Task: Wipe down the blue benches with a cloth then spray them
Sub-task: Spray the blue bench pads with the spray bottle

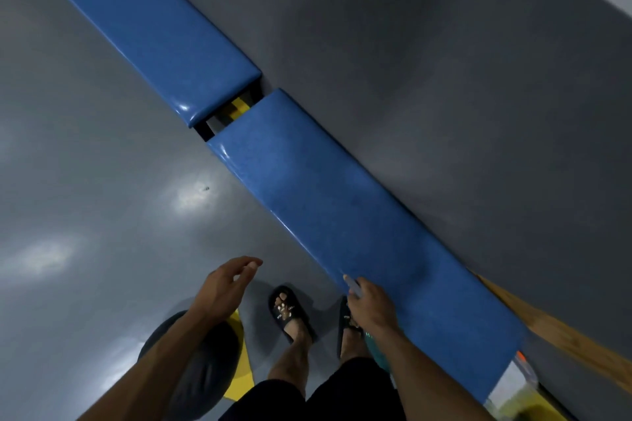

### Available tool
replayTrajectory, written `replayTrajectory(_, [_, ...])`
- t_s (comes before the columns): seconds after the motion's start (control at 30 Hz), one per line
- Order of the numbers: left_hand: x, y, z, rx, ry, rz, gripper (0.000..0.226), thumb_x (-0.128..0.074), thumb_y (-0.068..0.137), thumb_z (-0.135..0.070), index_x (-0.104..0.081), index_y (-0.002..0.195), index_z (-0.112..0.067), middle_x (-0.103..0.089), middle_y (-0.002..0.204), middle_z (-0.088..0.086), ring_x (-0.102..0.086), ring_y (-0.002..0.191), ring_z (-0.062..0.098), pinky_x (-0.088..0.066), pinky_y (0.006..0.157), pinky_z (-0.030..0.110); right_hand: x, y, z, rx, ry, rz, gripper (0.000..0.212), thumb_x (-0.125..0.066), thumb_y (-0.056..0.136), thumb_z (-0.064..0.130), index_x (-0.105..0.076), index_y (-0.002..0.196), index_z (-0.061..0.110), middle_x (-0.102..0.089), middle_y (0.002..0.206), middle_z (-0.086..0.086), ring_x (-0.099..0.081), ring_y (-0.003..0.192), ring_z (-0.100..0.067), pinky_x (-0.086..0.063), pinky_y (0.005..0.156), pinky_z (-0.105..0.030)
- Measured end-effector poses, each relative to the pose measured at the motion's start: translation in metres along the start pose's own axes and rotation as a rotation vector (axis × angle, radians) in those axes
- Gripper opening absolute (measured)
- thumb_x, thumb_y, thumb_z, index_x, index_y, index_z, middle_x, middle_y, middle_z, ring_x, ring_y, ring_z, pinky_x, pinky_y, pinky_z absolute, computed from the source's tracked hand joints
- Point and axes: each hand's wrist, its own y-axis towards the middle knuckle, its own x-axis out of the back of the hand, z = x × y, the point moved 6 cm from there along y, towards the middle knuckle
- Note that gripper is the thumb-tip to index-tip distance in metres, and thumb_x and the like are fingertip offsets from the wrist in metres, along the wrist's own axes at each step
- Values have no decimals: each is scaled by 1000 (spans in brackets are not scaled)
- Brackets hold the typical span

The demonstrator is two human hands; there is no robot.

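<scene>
A glossy grey floor (102, 181) reflects pale patches of light, with a small dark speck (206, 188) on it. A grey wall (444, 61) runs alongside, trimmed by a wooden strip (561, 335). Two feet wear black slide sandals (289, 313). A yellow floor marking (241, 362) shows near a dark rounded object (201, 366).

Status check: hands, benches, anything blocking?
Left hand open, empty. Right hand grips spray bottle at near blue bench. Far blue bench bare. No cloth visible; nothing blocking.

two benches (307, 181) end to end, against wall (444, 61)
</scene>
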Motion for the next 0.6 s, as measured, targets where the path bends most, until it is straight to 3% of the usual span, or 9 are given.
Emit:
replayTrajectory(0.2, [14,4,13,10,-8,3,25,-47,100,-36,-67,114,-32,-66,116,-13,-61,105,9,-41,87,23,24,17,16,-128,132,-84,14,-55,88,22,-64,98,16,-68,103,-6,-62,94,-30,-40,70,-28])
replayTrajectory(0.33, [22,11,17,10,-14,3,25,-47,100,-37,-67,115,-32,-66,117,-12,-60,107,8,-42,88,23,65,46,8,-205,212,-174,12,-54,86,20,-64,92,17,-67,92,-4,-62,85,-28,-46,68,-31])
replayTrajectory(0.6, [44,39,2,-9,3,-14,21,-47,100,-36,-66,108,-39,-66,112,-16,-60,104,4,-38,83,14,110,74,5,-250,180,-276,10,-48,93,19,-58,92,17,-50,76,5,-46,65,-16,-35,63,-32])
